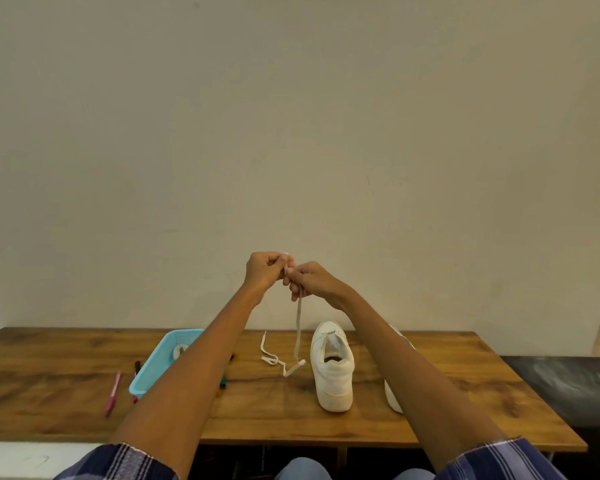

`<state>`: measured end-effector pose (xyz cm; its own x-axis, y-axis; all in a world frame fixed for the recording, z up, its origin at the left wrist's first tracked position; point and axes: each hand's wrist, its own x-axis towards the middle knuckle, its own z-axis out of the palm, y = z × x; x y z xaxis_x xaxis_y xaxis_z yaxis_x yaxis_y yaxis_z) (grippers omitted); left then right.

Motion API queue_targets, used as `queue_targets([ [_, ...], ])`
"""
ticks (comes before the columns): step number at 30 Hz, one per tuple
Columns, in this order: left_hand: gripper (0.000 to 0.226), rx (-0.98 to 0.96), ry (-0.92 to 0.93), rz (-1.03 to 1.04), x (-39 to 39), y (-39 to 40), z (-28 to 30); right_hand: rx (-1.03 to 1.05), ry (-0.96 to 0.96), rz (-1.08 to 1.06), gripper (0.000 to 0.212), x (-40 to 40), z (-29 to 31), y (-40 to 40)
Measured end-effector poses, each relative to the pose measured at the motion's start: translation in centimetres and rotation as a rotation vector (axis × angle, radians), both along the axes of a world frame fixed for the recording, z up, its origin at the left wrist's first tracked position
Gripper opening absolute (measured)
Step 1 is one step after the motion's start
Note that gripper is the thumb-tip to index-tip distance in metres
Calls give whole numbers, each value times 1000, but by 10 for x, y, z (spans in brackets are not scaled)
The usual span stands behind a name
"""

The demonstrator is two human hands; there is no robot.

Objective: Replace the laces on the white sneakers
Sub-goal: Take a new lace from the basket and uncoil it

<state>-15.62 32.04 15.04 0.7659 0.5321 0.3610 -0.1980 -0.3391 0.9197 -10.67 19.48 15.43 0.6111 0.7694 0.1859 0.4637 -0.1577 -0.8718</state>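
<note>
Both hands are raised in front of the wall, close together. My left hand (265, 270) pinches the top end of a white lace (298, 327), and my right hand (310, 278) pinches it just below. The lace hangs down from them to the wooden table (447, 386), where its lower part lies in loose curls. A white sneaker (333, 367) stands on the table, heel toward me, its eyelets without a lace. A second white sneaker (394, 398) is mostly hidden behind my right forearm.
A light-blue plastic basket (160, 368) sits left of centre with a coiled white lace (180, 350) inside. A pink pen (113, 393) and several markers (137, 367) lie near it. A dark surface (568, 386) adjoins the table on the right.
</note>
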Motion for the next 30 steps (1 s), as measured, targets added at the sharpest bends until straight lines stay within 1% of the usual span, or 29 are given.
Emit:
queue_targets([
  [3, 18, 121, 56, -20, 1, 2, -6, 89, 53, -58, 38, 2, 3, -1],
  [6, 17, 166, 78, -54, 0, 2, -9, 163, 143, -131, 39, 5, 6, -2],
  [12, 22, 35, 97, -187, -6, -7, -8, 213, 233, -237, 36, 8, 13, -3],
  [16, 24, 21, 150, -227, -9, -6, -7, 270, 307, -306, 35, 10, 14, -4],
  [20, 25, 2, 173, -301, -13, -7, -8, 296, 323, -342, 37, 14, 15, -4],
  [23, 25, -22, 181, -304, -15, -11, -3, 331, 330, -406, 39, 20, 10, 3],
  [25, 25, -82, 195, -324, -17, -15, 1, 313, 319, -433, 41, 22, 2, 9],
  [27, 26, -146, 194, -367, -18, -20, 5, 286, 320, -404, 42, 20, -8, 16],
  [29, 28, -202, 176, -381, -18, -22, 7, 270, 321, -385, 39, 19, -18, 22],
  [30, 28, -217, 165, -370, -18, -21, 8, 242, 292, -391, 34, 18, -22, 25],
])
